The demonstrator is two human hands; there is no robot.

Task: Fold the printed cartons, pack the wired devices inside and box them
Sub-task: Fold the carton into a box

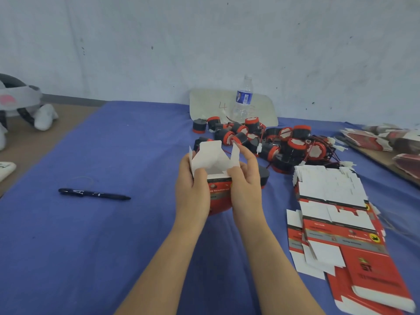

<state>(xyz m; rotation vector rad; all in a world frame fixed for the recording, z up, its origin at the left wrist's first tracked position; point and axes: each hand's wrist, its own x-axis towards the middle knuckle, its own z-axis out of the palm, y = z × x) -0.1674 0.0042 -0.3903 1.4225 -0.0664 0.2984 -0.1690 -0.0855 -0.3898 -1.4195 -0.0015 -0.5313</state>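
A red printed carton [219, 194] with white inner flaps standing open at the top is held upright above the blue cloth. My left hand [193, 189] grips its left side, thumb inside the opening. My right hand [246, 178] grips the right side, its index finger raised against the right flap. A pile of black-and-red wired devices [279, 144] lies just behind the carton. One dark device [263, 175] sits right behind my right hand. A stack of flat printed cartons [341, 223] lies to the right.
A black pen [93, 193] lies on the blue cloth [113, 246] at the left. A water bottle [243, 101] stands on a pale board [204, 103] by the wall. More flat cartons [386, 139] lie at far right. A headset and a white object [20, 103] sit at far left.
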